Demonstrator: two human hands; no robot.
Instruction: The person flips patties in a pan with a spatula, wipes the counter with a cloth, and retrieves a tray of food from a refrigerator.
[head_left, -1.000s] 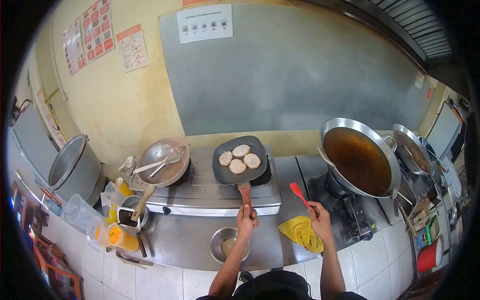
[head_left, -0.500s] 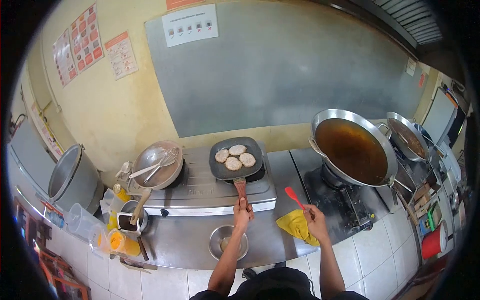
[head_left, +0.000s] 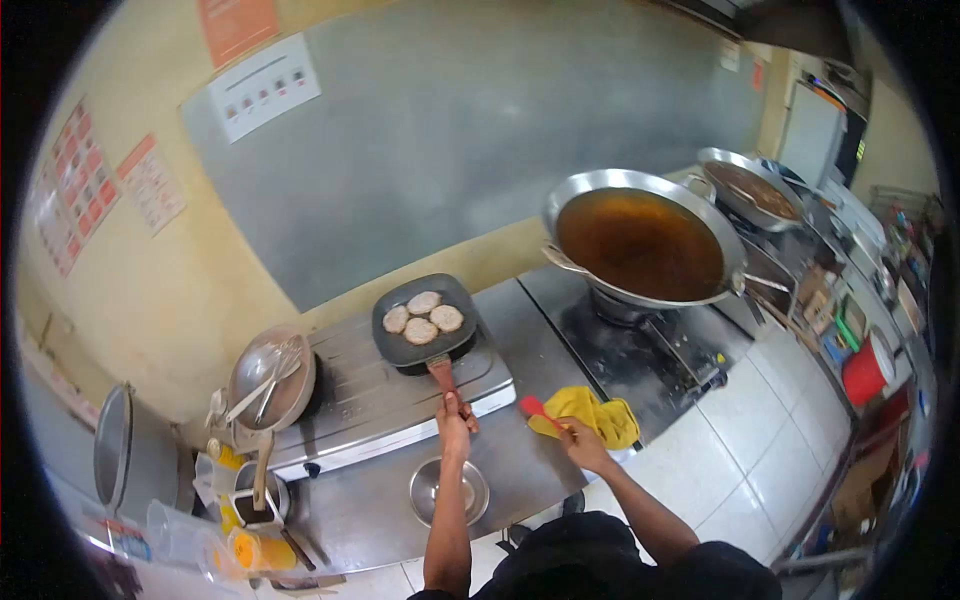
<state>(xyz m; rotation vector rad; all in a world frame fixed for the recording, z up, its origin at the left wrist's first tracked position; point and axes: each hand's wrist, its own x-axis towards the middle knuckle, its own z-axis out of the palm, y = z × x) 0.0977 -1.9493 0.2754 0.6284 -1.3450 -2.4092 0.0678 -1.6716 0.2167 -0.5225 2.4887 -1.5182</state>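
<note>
Four round, pale patties lie in a dark square pan (head_left: 398,348) on the steel gas stove (head_left: 365,422). Closed round the pan's brown handle (head_left: 441,374) is my left hand (head_left: 455,418). My right hand (head_left: 583,442) grips a red spatula (head_left: 535,407), its head pointing left, above the counter. Right behind that hand lies a crumpled yellow cloth (head_left: 610,422). A small metal bowl (head_left: 425,492) sits on the counter, partly covered by my left forearm.
A large wok of brown liquid (head_left: 640,240) stands on the right burner, another wok (head_left: 750,190) beyond it. At left are a pan with whisk (head_left: 300,400), a tall pot (head_left: 150,460), and plastic jugs (head_left: 185,535). A red bucket (head_left: 866,368) stands far right.
The view has turned to the right and tilted. My right hand with the red spatula has come lower, beside the yellow cloth. My left hand still holds the pan handle.
</note>
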